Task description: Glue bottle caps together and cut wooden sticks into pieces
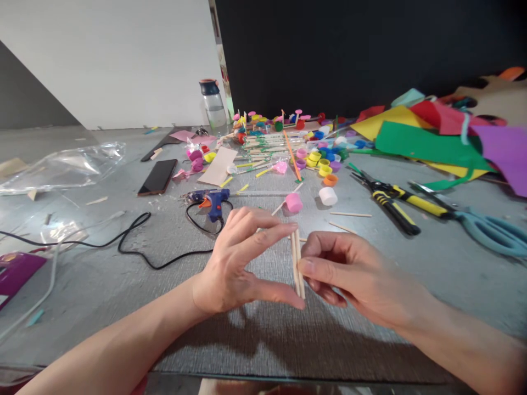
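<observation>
Two short, thin wooden sticks stand side by side, almost upright, between my hands above the table. My left hand spans them, its index fingertip at their top ends and its thumb at the bottom ends. From the other side, my right hand pinches the sticks between thumb and curled fingers. Beyond the hands lie a pink bottle cap and a white cap. Loose wooden sticks rest on the table past my right hand.
A blue glue gun with a black cord lies left of centre, near a phone. Pliers and blue-handled scissors lie right. Colourful caps, coloured sheets and a water bottle are farther back.
</observation>
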### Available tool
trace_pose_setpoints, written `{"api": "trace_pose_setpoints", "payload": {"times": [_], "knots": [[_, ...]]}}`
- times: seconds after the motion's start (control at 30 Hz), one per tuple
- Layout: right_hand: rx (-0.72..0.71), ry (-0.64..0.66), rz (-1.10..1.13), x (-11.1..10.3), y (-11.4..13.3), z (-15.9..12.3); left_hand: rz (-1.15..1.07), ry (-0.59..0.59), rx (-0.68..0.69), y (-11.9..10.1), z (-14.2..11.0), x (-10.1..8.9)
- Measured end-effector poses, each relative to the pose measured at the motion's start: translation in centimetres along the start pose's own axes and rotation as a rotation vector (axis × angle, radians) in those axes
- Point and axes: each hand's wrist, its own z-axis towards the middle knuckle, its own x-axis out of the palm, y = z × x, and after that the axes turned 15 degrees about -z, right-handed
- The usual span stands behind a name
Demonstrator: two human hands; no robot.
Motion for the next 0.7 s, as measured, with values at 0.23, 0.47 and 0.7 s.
{"api": "trace_pose_setpoints", "payload": {"times": [0.23,0.47,0.7], "knots": [[-0.008,0.012,-0.068,-0.4,-0.1,-0.1,-0.009,0.006,0.002,0.3,-0.1,0.0],[-0.1,-0.107,-0.132,-1.4,-0.5,1.2,-0.034,0.016,0.01,0.7,-0.4,0.4],[-0.069,-0.139,-0.081,-1.8,-0.8,2.1,-0.029,0.037,0.024,1.9,-0.4,1.3]]}}
